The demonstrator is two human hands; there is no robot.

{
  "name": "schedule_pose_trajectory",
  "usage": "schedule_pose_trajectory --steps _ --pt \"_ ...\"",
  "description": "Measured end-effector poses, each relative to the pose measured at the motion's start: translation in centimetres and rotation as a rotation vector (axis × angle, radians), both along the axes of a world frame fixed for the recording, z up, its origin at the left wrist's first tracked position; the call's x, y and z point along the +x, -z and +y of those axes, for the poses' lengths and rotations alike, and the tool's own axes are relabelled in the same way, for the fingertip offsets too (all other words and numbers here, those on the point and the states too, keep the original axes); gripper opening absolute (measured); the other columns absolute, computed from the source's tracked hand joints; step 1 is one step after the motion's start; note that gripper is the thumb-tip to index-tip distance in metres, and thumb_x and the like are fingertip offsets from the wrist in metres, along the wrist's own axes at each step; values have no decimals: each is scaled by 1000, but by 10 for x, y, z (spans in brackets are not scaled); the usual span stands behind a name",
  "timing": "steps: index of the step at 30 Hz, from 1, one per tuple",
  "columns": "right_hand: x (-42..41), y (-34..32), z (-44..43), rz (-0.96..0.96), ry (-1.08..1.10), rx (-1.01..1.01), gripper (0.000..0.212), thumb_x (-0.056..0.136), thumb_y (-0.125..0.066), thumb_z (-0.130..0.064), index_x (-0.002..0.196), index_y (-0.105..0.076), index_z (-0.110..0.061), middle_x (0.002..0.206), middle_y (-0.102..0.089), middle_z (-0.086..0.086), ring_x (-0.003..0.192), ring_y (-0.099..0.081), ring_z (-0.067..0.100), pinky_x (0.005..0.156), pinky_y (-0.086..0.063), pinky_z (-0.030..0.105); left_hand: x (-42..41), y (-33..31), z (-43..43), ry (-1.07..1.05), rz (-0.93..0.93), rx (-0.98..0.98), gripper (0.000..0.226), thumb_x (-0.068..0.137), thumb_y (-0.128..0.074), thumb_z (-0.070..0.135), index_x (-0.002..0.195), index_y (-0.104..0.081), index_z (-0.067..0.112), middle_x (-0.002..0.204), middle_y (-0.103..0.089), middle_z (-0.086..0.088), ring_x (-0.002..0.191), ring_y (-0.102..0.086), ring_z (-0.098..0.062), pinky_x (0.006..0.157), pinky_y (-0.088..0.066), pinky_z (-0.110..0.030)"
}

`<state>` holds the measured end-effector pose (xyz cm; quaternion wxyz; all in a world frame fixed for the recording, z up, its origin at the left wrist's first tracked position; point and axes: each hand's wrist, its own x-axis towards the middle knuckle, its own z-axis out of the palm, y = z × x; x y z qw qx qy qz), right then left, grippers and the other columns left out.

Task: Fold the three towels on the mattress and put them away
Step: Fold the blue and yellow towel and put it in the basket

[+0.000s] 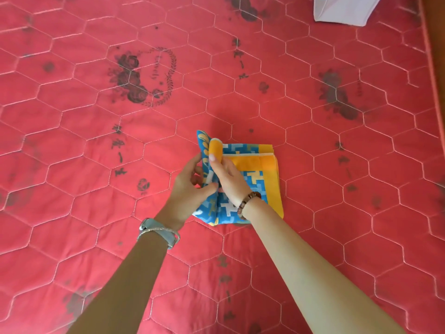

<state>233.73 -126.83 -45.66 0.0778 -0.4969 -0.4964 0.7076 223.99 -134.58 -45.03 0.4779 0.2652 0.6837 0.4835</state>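
Note:
A blue and orange patterned towel lies in a small folded square in the middle of the red quilted mattress. Its left part is lifted off the mattress. My left hand grips this raised left fold from the outside, thumb against the cloth. My right hand pinches the same fold from the right, with an orange corner curled over its fingertips. Only this one towel is visible.
A white fabric object sits at the far right top of the mattress. The mattress edge and a brown surface run down the right side. The mattress carries dark flower prints.

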Motion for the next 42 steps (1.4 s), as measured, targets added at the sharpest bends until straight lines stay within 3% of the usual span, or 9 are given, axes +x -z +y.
schedule_pose_trajectory --steps 3,6,9,13,18,21,28,36,42 --pt "10 -4 11 68 24 -19 44 84 -66 -48 98 -58 -7 67 -58 -2 61 -60 10 60 -47 27 16 -7 7 93 44 53 62 78 -72 -4 132 -50 18 81 -56 25 68 -54 8 67 -43 -10" --pt "29 -8 24 172 78 -80 10 92 -62 -14 94 -59 -5 68 -59 2 62 -60 15 55 -49 26 34 -11 16 152 30 55 85 80 -74 -6 148 -29 18 86 -54 9 66 -52 9 67 -44 -10" --pt "55 -8 38 204 166 -116 5 89 -53 -6 85 -56 -5 70 -56 9 67 -57 23 58 -49 31 56 -19 26 157 -112 97 73 81 -72 13 142 -35 22 90 -52 3 72 -52 5 73 -47 -15" --pt "86 -7 53 222 194 -191 23 96 -42 4 102 -61 -8 90 -67 10 80 -66 21 77 -54 36 77 -4 32 183 468 203 48 90 -45 29 133 -57 13 122 -56 -2 114 -53 -15 100 -37 -22" --pt "112 6 70 -81 63 14 25 93 -53 -7 117 -58 -5 98 -64 6 85 -61 14 72 -53 20 99 23 28 424 786 167 66 96 -45 39 153 -31 8 164 -17 -6 153 -7 -19 124 -10 -42" --pt "121 15 73 -214 80 148 28 95 -53 -6 123 -53 -5 97 -59 1 79 -56 4 64 -49 9 108 34 25 530 859 132 79 97 -46 50 156 -17 7 166 -3 -9 153 6 -18 125 0 -42" --pt "128 28 63 -370 118 255 32 99 -44 -13 131 -47 -14 117 -60 0 109 -58 19 100 -45 39 113 51 24 653 1014 93 91 90 -46 64 155 -21 5 165 -6 -13 154 -1 -22 124 -6 -46" --pt "117 29 46 -350 198 331 41 97 -36 -4 135 -49 -12 114 -64 5 97 -54 17 83 -41 25 100 47 25 419 845 76 76 98 -41 49 158 -12 11 166 2 -6 153 5 -17 124 0 -38" --pt "114 37 21 -390 195 377 70 94 -34 0 155 -7 -22 134 -45 6 93 -51 14 74 -39 13 92 59 34 512 999 34 91 88 -48 59 157 -15 9 166 -4 -10 153 -2 -20 124 -4 -43"
